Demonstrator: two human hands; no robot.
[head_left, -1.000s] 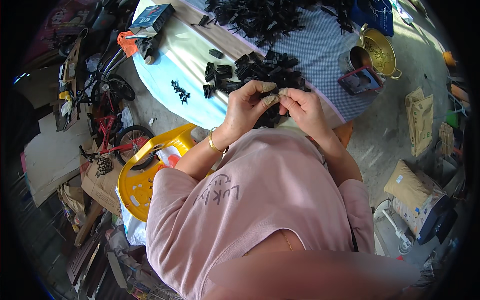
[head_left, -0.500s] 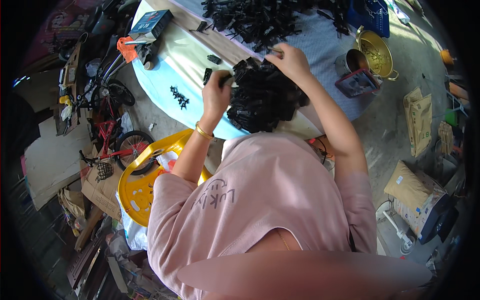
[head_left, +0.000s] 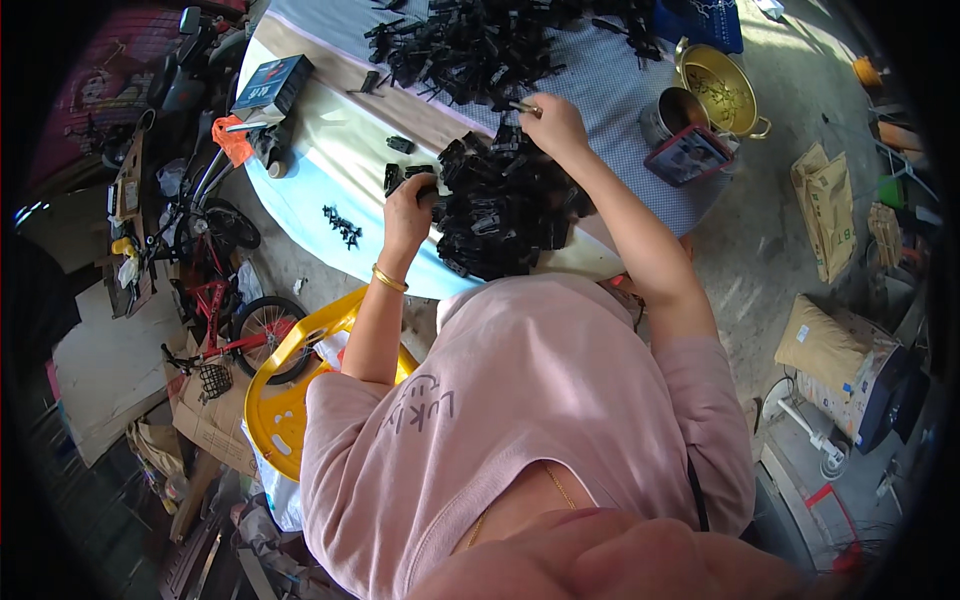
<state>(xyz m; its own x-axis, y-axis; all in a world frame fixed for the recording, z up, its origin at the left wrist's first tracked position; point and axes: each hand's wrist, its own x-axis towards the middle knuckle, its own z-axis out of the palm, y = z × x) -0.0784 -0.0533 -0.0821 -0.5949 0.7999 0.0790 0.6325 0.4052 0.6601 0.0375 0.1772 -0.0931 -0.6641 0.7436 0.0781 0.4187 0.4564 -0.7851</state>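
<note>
My left hand (head_left: pixel 408 208), a gold bangle on its wrist, is closed around a small black plastic part (head_left: pixel 427 190) at the left edge of a heap of black plastic parts (head_left: pixel 490 235). The fingers cover much of that part. Beyond the heap, my right hand (head_left: pixel 556 124) pinches a short, thin, metal-looking tool (head_left: pixel 522 107) that points left; its exact kind is unclear. By my left fingertips lies another black part (head_left: pixel 391 179), and a single one (head_left: pixel 400 145) rests farther off. Several tiny black pieces (head_left: pixel 343 227) are scattered left of my left hand.
A larger pile of black parts (head_left: pixel 470 50) covers the table's far side. To the right stand a gold-coloured pot (head_left: pixel 751 100), a steel container (head_left: pixel 652 122), a phone (head_left: pixel 690 157) and a blue basket (head_left: pixel 715 35). At left are a blue box (head_left: pixel 272 88) and a yellow chair (head_left: pixel 277 400).
The whole view has shifted a little. My left hand has come down close to the loose black parts beside the heap. My right hand still pinches the thin tool beyond the heap.
</note>
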